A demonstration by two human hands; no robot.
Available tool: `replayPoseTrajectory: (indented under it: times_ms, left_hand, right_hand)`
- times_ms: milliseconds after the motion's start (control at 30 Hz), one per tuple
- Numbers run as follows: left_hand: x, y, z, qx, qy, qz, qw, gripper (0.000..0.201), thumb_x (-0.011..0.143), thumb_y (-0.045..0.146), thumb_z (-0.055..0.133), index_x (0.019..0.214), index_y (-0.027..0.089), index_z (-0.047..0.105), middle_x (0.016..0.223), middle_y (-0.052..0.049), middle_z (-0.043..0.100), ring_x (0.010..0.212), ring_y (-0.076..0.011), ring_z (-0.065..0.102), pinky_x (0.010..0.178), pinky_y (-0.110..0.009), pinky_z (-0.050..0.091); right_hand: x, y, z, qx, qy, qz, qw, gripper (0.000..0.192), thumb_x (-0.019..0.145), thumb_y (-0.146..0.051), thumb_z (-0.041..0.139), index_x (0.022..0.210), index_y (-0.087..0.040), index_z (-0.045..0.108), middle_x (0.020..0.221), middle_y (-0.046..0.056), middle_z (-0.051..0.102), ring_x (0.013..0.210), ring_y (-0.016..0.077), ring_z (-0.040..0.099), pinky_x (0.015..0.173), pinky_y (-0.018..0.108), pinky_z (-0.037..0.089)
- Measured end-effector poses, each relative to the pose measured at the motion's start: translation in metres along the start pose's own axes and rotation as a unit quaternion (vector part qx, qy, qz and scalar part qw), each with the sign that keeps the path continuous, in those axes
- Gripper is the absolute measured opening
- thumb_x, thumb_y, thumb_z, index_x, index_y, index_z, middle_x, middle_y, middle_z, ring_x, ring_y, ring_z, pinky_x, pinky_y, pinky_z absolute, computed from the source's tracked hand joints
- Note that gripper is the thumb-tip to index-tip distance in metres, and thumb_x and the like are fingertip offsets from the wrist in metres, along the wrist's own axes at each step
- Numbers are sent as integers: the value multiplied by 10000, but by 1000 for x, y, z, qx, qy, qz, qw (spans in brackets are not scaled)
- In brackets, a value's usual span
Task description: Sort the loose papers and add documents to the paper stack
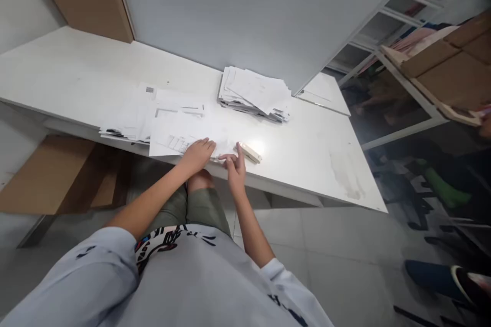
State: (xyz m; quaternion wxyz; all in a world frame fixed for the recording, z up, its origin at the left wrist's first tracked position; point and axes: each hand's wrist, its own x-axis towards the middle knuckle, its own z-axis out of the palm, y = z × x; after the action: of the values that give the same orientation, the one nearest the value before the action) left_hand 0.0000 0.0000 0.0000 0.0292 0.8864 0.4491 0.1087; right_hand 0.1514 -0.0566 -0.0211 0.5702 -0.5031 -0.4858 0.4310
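My left hand (198,154) lies flat on a printed sheet (180,135) at the near edge of the white table (307,153), pressing it down. My right hand (235,164) pinches the sheet's right corner between fingers and thumb, just beside a small white stapler (250,152) that lies on the table. More loose sheets (130,120) are spread to the left of the one I hold. A thick, untidy stack of papers (255,93) sits farther back near the wall.
A grey partition wall (249,10) rises behind the table. Brown cardboard (49,173) leans under the table's left end. To the right are metal shelving (406,61) with cardboard boxes (456,61) and someone's shoe (468,281) on the floor.
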Motion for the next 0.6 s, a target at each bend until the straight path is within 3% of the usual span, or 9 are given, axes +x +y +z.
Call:
replayPoseTrajectory:
  times_ms: [67,167,233,300,367,467,600]
  left_hand:
    - [0,-1,-1,22,-3,1,1000,406,899,88,409,1283,66,542,1292,-173,604,1287,-307,505,1078,-413,405]
    - [-3,2,1,47,10,-17,999,377,954,237,449,1262,41,544,1285,-206,597,1268,-344,510,1053,-435,416]
    - [-2,3,1,71,32,-11,997,404,948,252,484,1298,51,511,1335,-216,554,1298,-364,468,1049,-462,403]
    - [0,3,1,93,40,29,994,364,931,156,472,1287,95,517,1328,-194,553,1272,-341,483,1000,-445,423]
    - [4,2,0,112,27,59,992,286,917,73,423,1150,116,584,1163,-173,620,1115,-307,568,868,-407,465]
    - [10,-1,-1,133,24,44,990,214,931,80,403,925,119,613,893,-148,617,872,-289,588,711,-389,452]
    - [12,0,0,125,49,56,989,251,957,104,366,915,130,612,858,-137,610,833,-279,577,705,-386,439]
  right_hand:
    - [0,-4,-14,-37,61,-29,997,599,948,-390,383,1511,-216,276,871,37,628,844,177,576,870,339,471]
    - [16,-7,-43,-212,107,-112,965,565,942,-396,396,1471,-201,361,1044,96,633,1019,225,553,980,415,414]
    - [32,-5,-61,-353,68,-152,921,536,909,-387,456,1407,-188,461,1199,133,601,1158,279,498,1033,469,363]
    - [49,1,-73,-444,6,-156,882,479,895,-336,464,1338,-168,535,1223,147,602,1170,307,493,1015,483,372]
    - [65,7,-77,-473,-39,-150,867,436,901,-273,430,1300,-159,566,1166,140,639,1090,300,536,952,458,417]
    - [81,15,-75,-457,-76,-182,867,413,903,-252,431,1282,-172,575,1150,118,662,1038,285,560,906,428,443]
    - [86,18,-73,-405,-108,-244,874,381,931,-272,415,1266,-186,576,1208,112,641,1089,270,559,914,406,448]
